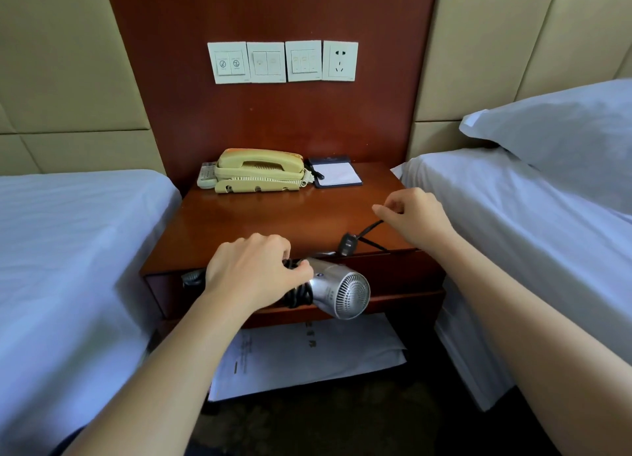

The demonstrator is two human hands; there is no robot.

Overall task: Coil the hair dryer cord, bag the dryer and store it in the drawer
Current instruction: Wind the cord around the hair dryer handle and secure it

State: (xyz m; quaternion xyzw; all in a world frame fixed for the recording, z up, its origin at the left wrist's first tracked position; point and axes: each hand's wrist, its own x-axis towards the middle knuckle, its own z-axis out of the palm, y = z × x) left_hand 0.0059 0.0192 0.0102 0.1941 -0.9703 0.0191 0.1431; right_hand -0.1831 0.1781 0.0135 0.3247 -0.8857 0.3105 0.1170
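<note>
The left hand (pixel 254 272) is closed round the handle of the silver hair dryer (pixel 337 289), held in front of the worktop's (pixel 260 221) near edge, with black cord (pixel 297 293) already looped round the handle. The right hand (pixel 415 218) pinches the free cord near the plug (pixel 347 243), above the near right corner. The dryer looks light and rigid; the cord seems springy, so loops may slip unless pinned at the handle. No bag is in view, and the drawer front is largely hidden behind the dryer
</note>
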